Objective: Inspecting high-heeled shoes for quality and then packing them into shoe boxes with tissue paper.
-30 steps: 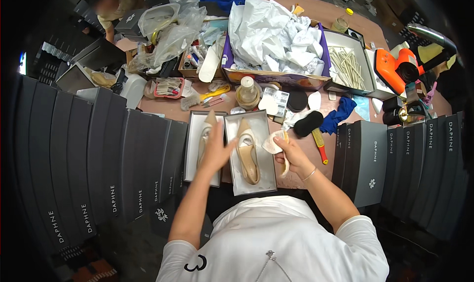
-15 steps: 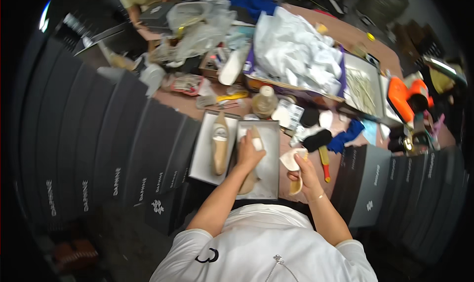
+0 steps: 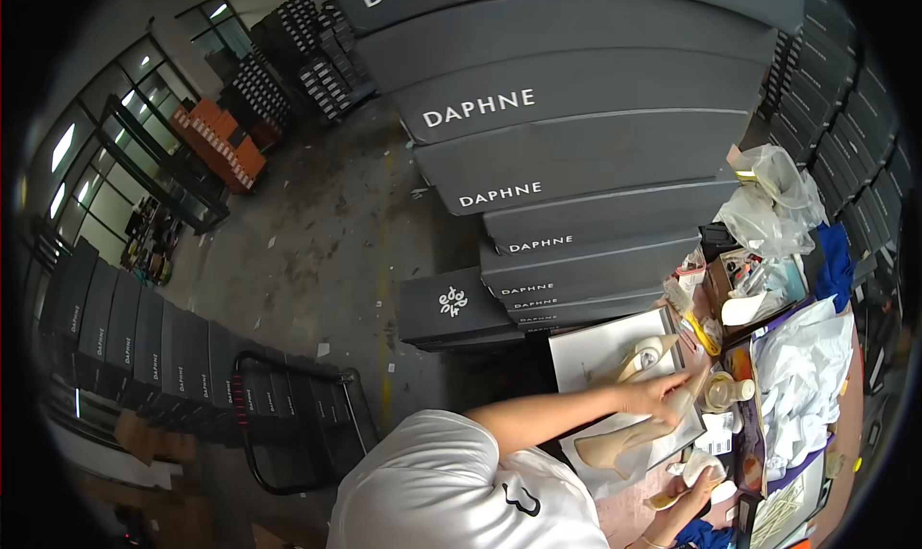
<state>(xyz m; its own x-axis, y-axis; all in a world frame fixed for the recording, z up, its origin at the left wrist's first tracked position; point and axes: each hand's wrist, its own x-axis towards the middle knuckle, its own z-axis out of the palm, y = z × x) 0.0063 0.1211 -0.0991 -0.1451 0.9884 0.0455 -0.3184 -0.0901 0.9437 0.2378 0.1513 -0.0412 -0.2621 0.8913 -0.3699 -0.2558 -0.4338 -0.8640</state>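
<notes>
The left hand [image 3: 658,395] lies flat on the front of a beige high-heeled shoe [image 3: 634,434], fingers spread, not gripped round it; the shoe rests on its side in an open white box [image 3: 591,352] at the near edge of the worktop [image 3: 845,424]; a second beige shoe [image 3: 648,354] lies in the same box, just beyond the hand; the right hand [image 3: 693,487] is closed on a white pad [image 3: 699,466], near the box's right corner; a small bottle [image 3: 725,391] stands just past the box; crumpled white paper [image 3: 802,381] fills the worktop's middle; grey shoeboxes [image 3: 576,146] are stacked along its left edge.
</notes>
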